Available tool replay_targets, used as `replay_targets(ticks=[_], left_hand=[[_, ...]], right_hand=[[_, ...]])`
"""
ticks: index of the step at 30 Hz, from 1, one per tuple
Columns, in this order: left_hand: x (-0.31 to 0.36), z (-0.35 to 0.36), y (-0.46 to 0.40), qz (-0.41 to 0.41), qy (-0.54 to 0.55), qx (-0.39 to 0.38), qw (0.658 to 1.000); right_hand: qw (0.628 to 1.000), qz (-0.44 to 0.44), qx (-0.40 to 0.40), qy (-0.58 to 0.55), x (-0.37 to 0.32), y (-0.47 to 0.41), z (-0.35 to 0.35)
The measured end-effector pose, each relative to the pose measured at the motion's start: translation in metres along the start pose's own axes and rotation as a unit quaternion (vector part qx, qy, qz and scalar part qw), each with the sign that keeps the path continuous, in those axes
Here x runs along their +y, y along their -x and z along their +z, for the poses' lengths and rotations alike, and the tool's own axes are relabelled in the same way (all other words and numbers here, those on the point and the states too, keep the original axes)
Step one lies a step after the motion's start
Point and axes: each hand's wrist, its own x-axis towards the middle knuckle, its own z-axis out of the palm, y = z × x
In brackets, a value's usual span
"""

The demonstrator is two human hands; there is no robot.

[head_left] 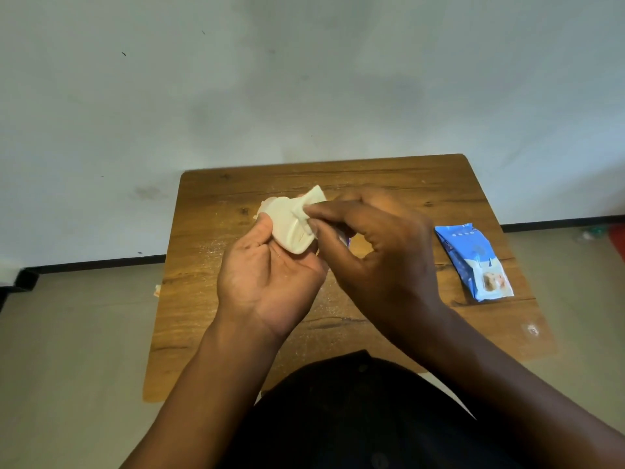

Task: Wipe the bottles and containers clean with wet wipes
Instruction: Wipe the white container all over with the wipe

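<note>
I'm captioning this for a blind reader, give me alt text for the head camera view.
Over a wooden table, the left hand holds a cream container while the right hand pinches a wipe against it. A blue wipes pack lies on the table's right side.

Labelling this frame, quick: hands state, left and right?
Left hand: holds the cream container, thumb curled against it.
Right hand: pinches the wipe against the container.
</note>
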Motion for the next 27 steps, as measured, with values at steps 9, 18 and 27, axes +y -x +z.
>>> replay_targets(ticks=[9, 18, 27], left_hand=[[-0.001, -0.003, -0.002, 0.044, -0.069, -0.011, 0.997], [-0.007, -0.002, -0.003, 0.195, -0.246, -0.078, 0.946], [-0.016, -0.002, -0.007, 0.217, -0.388, -0.072, 0.893]], right_hand=[[0.999, -0.009, -0.034, -0.015, -0.004, 0.0, -0.006], [0.993, -0.057, -0.104, 0.026, 0.002, 0.004, -0.011], [0.996, -0.078, -0.03, 0.039, 0.003, -0.029, -0.006]])
